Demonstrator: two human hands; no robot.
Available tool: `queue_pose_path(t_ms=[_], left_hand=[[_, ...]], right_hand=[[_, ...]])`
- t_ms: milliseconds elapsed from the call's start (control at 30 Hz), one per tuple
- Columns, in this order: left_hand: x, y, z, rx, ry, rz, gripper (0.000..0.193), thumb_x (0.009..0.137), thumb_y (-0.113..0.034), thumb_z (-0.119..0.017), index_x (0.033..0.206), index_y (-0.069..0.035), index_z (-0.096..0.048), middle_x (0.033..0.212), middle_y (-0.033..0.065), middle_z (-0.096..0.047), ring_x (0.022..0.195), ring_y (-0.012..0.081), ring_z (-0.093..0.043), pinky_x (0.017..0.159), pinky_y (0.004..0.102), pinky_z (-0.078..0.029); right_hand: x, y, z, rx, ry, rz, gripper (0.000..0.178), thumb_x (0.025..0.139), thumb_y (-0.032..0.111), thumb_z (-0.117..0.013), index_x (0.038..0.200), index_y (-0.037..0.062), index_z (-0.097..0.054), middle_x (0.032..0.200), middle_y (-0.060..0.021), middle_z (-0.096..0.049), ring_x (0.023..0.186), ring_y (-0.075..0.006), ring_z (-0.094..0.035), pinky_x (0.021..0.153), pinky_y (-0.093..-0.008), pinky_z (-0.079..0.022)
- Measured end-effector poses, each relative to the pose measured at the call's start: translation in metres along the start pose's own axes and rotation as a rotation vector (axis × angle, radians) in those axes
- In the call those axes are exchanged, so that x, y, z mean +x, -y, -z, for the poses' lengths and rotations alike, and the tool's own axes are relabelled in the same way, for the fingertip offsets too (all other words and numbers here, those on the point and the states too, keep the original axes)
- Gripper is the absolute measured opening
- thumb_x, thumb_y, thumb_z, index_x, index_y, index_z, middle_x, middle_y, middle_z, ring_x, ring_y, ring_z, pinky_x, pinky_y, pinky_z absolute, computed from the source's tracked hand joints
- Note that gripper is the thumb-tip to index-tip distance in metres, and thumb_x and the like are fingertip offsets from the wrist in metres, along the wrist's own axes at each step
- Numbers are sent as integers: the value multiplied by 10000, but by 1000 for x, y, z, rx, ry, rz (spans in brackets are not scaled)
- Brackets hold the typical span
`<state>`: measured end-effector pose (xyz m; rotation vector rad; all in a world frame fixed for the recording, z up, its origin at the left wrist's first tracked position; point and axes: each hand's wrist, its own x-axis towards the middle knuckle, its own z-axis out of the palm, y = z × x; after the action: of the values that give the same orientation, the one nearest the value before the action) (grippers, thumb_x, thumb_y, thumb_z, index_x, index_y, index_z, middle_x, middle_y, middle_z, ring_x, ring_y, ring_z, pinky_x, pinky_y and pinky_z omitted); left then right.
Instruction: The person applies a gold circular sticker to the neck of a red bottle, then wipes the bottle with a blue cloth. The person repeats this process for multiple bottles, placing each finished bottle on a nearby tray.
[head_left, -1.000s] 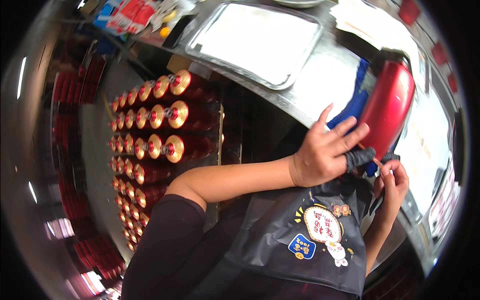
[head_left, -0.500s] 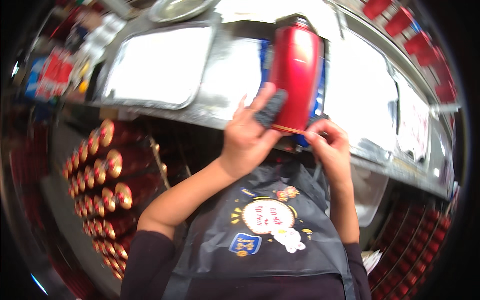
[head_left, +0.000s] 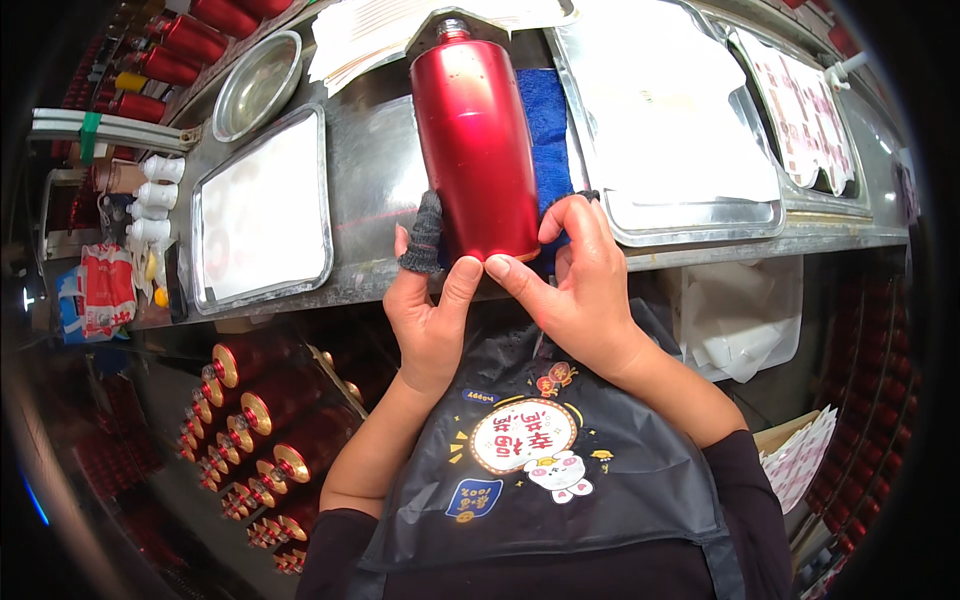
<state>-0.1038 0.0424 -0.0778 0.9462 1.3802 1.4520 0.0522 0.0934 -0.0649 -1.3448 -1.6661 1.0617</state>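
Observation:
A glossy red bottle lies with its bare threaded neck pointing away from me and its base toward me. Its neck end rests at a dark angled metal holder, and a blue cloth shows along its right side. My left hand grips the base from the left, a dark grey knitted sleeve on one finger. From the right, my right hand holds the base with curled fingers. Both thumb tips meet at the bottom edge. A thin gold-orange line shows on that edge beside the right thumb.
Metal trays with white sheets flank the bottle, one left and one right. A round metal bowl sits at the far left. Many red bottles with gold collars are racked below left. A translucent bin is under the table.
My view has shifted, so the bottle appears further left. My left hand has drawn down to the bottle's base, and both thumbs now meet at the bottom edge.

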Motion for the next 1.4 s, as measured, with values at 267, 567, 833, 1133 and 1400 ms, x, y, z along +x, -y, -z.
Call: queue_pose_path(t_ms=[267, 567, 833, 1133, 1400], left_hand=[[2, -5, -15, 87, -59, -79, 310, 921, -46, -730, 1218, 5, -662, 1164, 47, -672, 1057, 119, -603, 964, 279, -456], [3, -5, 2, 308, 56, -136, 292, 1023, -155, -559, 1248, 11, -644, 1202, 37, -694, 1221, 142, -542, 1214, 477, -6], [2, -2, 20, 161, 113, 17, 432, 1051, -164, -548, 1434, 26, -484, 1378, 110, -580, 1233, 181, -553, 1093, 346, -388], [1, -7, 9, 110, 80, 55, 421, 983, -111, -662, 1363, 28, -545, 1348, 90, -579, 1207, 166, -541, 1093, 336, -377], [-5, 4, 18, 260, 43, -24, 529, 1025, -194, -603, 1478, 31, -449, 1430, 155, -564, 1296, 224, -542, 1092, 357, -419]], right_hand=[[2, -6, 4, 110, 34, -18, 335, 851, 162, -805, 945, 17, -518, 912, -19, -461, 558, -19, -337, 477, -214, -290], [-2, -18, 6, 322, 73, -68, 193, 963, 58, -633, 1109, -7, -526, 985, -27, -503, 583, -7, -428, 521, -191, -354], [-7, 1, -6, 13, -5, 74, 525, 843, 278, -778, 1182, 28, -465, 1038, -179, -540, 842, -368, -619, 685, -441, -521], [-1, 2, -1, 53, 51, -9, 485, 858, 258, -761, 1151, 22, -456, 999, -167, -534, 812, -356, -623, 637, -439, -519], [-4, -8, -2, 155, 59, -12, 370, 896, 180, -703, 1146, 20, -483, 1017, -185, -546, 868, -388, -622, 693, -449, -505]])
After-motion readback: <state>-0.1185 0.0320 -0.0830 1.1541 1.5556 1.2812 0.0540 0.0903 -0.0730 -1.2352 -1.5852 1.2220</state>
